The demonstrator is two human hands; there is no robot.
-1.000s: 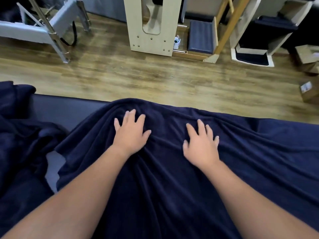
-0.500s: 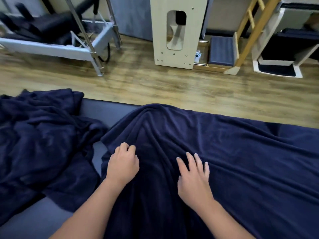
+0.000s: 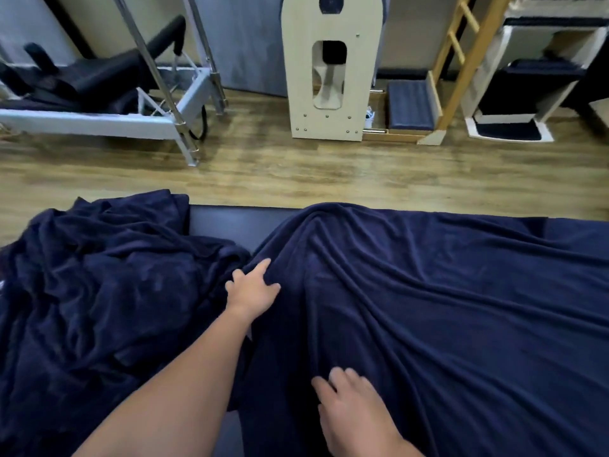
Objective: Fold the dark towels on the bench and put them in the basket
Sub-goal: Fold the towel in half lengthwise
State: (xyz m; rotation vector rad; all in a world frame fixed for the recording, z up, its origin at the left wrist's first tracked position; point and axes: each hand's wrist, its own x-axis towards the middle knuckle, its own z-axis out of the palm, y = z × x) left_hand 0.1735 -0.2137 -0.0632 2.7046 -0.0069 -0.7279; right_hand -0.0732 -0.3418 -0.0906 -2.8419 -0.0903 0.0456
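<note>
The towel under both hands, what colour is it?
Dark navy blue, plain with no pattern; the spread towel shows it best in the head view.

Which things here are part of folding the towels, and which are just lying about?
In the job: spread towel, crumpled towel, bench, left hand, right hand.
Lying about: metal-framed exercise machine, wooden arched unit, wooden ladder.

Floor (image 3: pixel 296 166): wood-look planks, warm brown. Far left: a grey metal-framed exercise machine (image 3: pixel 108 122) with black padding. Far centre: a pale wooden upright panel (image 3: pixel 329 94) with a cut-out. Right of it: a wooden ladder frame (image 3: pixel 461 57) and a white stepped unit (image 3: pixel 514 94) with dark pads.
</note>
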